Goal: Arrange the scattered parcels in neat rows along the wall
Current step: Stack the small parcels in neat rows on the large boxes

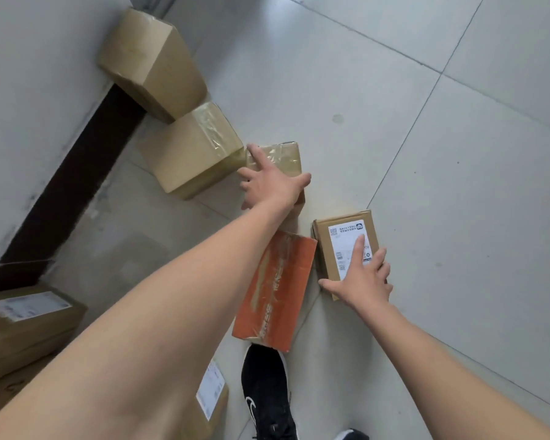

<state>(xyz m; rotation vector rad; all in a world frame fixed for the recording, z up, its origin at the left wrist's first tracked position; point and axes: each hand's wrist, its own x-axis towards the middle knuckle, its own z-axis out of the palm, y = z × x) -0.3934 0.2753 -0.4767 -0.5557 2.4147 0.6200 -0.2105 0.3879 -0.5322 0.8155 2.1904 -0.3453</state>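
Observation:
My left hand (270, 182) lies flat, fingers spread, on a small taped brown parcel (284, 155) on the floor. My right hand (362, 277) rests palm down on a small brown parcel with a white label (340, 239), thumb at its near left edge. An orange parcel (278, 293) lies between the two, touching the labelled one. A medium taped box (191, 150) and a large box (153, 61) stand in a line toward the white wall (29, 90). Neither parcel is lifted.
Labelled cardboard boxes (25, 315) sit at the lower left by the wall's dark skirting (73, 182). Another labelled box (210, 395) lies under my left arm. My black shoe (264, 389) stands just below the orange parcel. Grey tiled floor (457, 154) stretches to the right.

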